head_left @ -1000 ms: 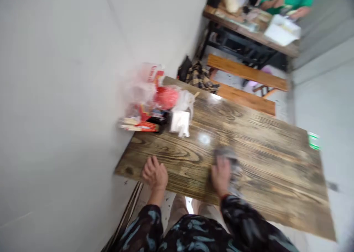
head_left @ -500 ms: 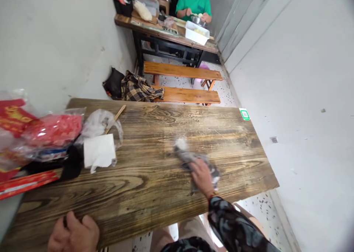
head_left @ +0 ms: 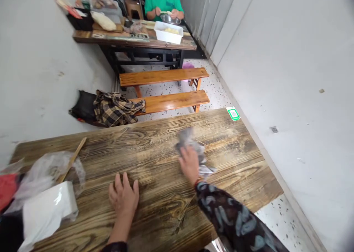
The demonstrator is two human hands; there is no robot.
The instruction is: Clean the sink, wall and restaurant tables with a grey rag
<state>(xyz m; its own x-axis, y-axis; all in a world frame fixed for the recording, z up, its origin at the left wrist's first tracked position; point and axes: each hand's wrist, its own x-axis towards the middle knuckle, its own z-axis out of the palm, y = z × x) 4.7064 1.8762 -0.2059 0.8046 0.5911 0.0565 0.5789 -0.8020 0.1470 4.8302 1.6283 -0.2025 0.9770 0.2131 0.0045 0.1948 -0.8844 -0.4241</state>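
My right hand (head_left: 190, 164) presses a crumpled grey cloth (head_left: 199, 148) onto the wooden table (head_left: 155, 204), right of its middle. The cloth sticks out beyond the fingertips and to the right of the palm, slightly blurred. Resting on the wood to the left is my left hand (head_left: 124, 194), fingers spread, holding nothing. A white packet of tissues (head_left: 49, 209) lies further left, nearest to that hand. Behind the packet is a clear plastic bag (head_left: 45, 171) with a wooden stick (head_left: 72, 159) lying across it.
A red bundle (head_left: 7, 189) sits at the left edge. Beyond the table are two wooden benches (head_left: 166, 76), with a checked shirt (head_left: 113, 110) on one. A person in green (head_left: 163, 3) works at a far table with a white tub (head_left: 168, 33). A wall stands at the right.
My left hand has moved forward and right from the table's near edge, and its fingers have spread. The cloth and right hand have shifted over the wood. The view has turned.
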